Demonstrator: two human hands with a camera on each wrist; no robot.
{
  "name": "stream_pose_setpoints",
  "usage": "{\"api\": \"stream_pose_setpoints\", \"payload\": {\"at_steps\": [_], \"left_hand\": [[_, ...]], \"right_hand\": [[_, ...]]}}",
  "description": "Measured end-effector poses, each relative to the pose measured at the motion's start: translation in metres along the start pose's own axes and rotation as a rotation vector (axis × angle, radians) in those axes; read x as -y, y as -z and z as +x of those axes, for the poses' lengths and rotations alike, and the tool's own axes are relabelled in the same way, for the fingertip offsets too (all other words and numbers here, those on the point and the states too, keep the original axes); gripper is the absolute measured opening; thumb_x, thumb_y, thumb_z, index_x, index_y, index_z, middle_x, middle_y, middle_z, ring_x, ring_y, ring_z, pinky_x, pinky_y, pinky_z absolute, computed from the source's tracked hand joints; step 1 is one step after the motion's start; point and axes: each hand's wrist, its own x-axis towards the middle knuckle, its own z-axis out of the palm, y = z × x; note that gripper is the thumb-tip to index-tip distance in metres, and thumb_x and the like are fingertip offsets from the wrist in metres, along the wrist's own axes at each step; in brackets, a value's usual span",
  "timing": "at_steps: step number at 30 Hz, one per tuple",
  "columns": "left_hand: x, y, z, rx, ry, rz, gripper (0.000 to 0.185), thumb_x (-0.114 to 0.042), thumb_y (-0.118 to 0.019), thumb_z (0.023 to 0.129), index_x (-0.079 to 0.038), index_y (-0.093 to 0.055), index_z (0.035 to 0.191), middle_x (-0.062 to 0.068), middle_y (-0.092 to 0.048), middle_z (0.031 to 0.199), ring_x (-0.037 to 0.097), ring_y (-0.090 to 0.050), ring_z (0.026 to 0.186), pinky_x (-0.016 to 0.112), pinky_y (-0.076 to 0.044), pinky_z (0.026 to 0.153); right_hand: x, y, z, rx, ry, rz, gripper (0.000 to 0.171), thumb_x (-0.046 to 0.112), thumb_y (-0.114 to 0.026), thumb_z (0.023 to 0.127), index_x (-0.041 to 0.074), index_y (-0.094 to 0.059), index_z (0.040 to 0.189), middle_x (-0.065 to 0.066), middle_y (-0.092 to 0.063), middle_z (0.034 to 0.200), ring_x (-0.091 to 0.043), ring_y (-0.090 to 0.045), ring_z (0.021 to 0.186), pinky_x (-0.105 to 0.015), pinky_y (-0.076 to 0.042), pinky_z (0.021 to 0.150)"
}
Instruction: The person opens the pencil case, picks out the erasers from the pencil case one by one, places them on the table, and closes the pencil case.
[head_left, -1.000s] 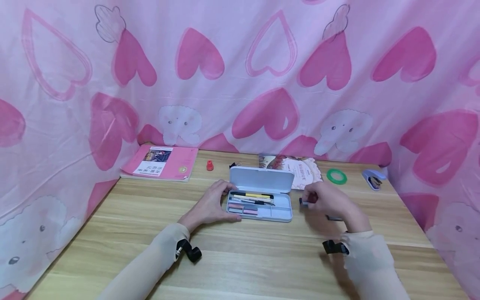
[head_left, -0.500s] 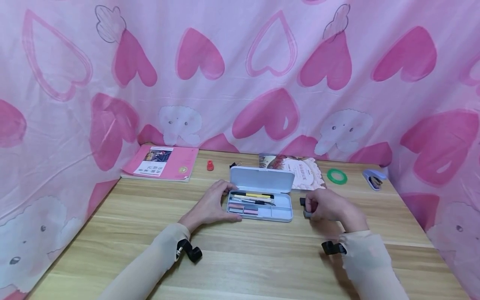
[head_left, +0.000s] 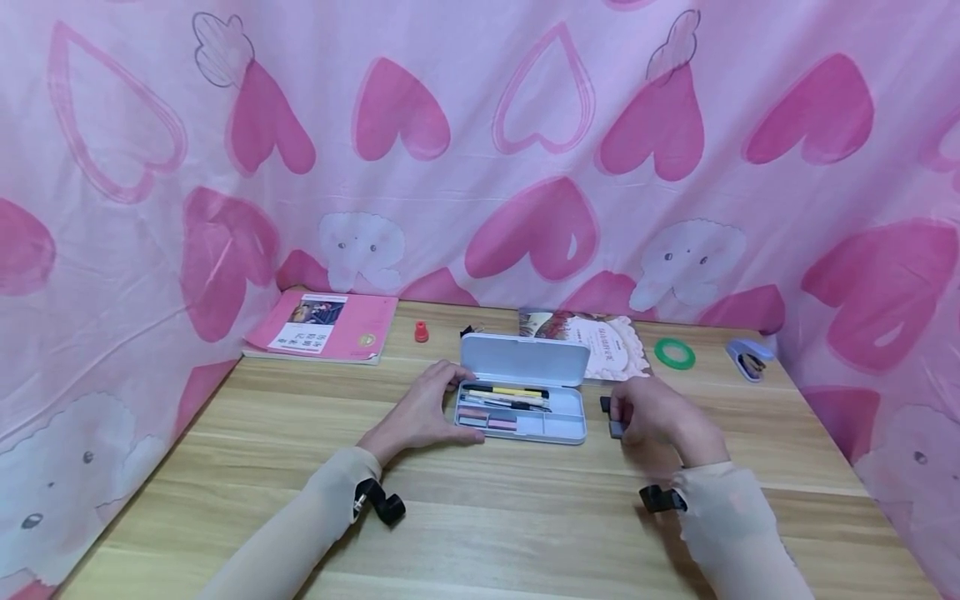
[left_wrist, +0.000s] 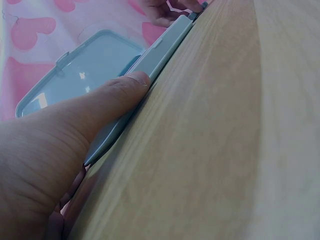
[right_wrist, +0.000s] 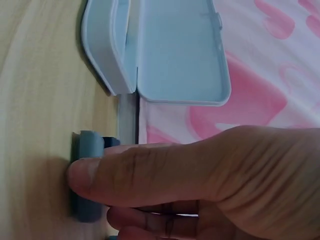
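- Left hand (head_left: 422, 414) rests on the bench (head_left: 525, 525) at the left end of the open pencil case (head_left: 520, 414), centre of the head view. Fingers lie fairly straight against the tray's end wall; in the left wrist view the thumb (left_wrist: 115, 97) lies along its lower edge. It braces the case and grips nothing.
- Right hand (head_left: 654, 415) sits just right of the case, fingers curled round a small grey-blue block (right_wrist: 89, 181), likely an eraser. The right wrist view shows the thumb (right_wrist: 150, 172) across it, with the block down on the wood.
- A small dark piece (head_left: 604, 403) lies just beside the block, towards the case; cannot tell what it is.
- Lid stands up at the far side. Pens fill the tray's back row, pink pieces the front left, and the front right compartment looks free.
- Judgement: the pinch should be firm on both sides of the block before it leaves the bench; a thumb-only press could let it slide.
- Judgement: the left hand should hold firm against the end wall, since a nudge from the right could shift the light tray.
- Judgement: the block must pass above the near rim, and the upright lid should not be knocked.
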Motion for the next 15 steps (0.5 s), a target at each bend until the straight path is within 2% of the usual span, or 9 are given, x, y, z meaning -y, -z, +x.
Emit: {"api": "stream_pose_setpoints", "payload": {"at_steps": [2,4,6,10,12,15], "left_hand": [[0.000,0.000,0.000,0.001,-0.004,-0.005,0.099,-0.070,-0.101,0.067,-0.024,-0.062,0.145,-0.006,-0.060,0.138,0.016,-0.056,0.126,0.046,-0.050,0.119],[0.000,0.000,0.000,0.000,-0.007,-0.014,0.098,-0.070,-0.101,0.067,-0.024,-0.062,0.145,-0.006,-0.060,0.137,0.016,-0.056,0.124,0.045,-0.050,0.117],[0.000,0.000,0.000,0.001,-0.008,-0.022,0.098,-0.069,-0.101,0.067,-0.024,-0.061,0.144,-0.006,-0.060,0.137,0.016,-0.056,0.124,0.045,-0.051,0.116],[0.000,0.000,0.000,0.004,-0.001,-0.021,0.098,-0.068,-0.102,0.067,-0.024,-0.061,0.144,-0.006,-0.060,0.138,0.016,-0.056,0.124,0.045,-0.051,0.116],[0.000,0.000,0.000,0.006,0.002,-0.015,0.098,-0.069,-0.101,0.067,-0.024,-0.061,0.145,-0.006,-0.060,0.138,0.015,-0.056,0.125,0.045,-0.051,0.117],[0.001,0.000,0.000,0.006,0.004,-0.016,0.098,-0.068,-0.101,0.067,-0.024,-0.062,0.145,-0.006,-0.060,0.138,0.016,-0.056,0.125,0.045,-0.051,0.117]], "right_hand": [[0.002,0.002,-0.003,-0.016,0.004,0.004,0.029,-0.004,-0.092,0.082,0.013,-0.076,0.098,-0.006,-0.069,0.099,-0.028,-0.060,0.095,-0.044,-0.058,0.084],[0.006,0.005,-0.005,-0.068,0.054,0.003,0.025,-0.001,-0.092,0.084,0.011,-0.078,0.101,-0.005,-0.071,0.098,-0.026,-0.062,0.093,-0.043,-0.059,0.083],[0.010,0.007,-0.006,-0.152,0.134,0.008,0.022,0.002,-0.091,0.088,0.010,-0.081,0.105,-0.003,-0.074,0.098,-0.022,-0.064,0.091,-0.040,-0.061,0.082],[0.025,0.005,-0.003,-0.299,0.294,0.105,0.022,0.007,-0.087,0.097,0.009,-0.083,0.118,-0.004,-0.079,0.107,-0.018,-0.070,0.094,-0.035,-0.065,0.087],[0.036,-0.001,0.001,-0.327,0.361,0.159,0.024,0.006,-0.086,0.097,0.009,-0.083,0.121,-0.006,-0.081,0.112,-0.016,-0.072,0.096,-0.035,-0.066,0.089],[0.054,-0.015,0.010,-0.313,0.450,0.213,0.027,0.002,-0.085,0.097,0.006,-0.082,0.123,-0.010,-0.081,0.115,-0.015,-0.075,0.098,-0.036,-0.067,0.091]]}}
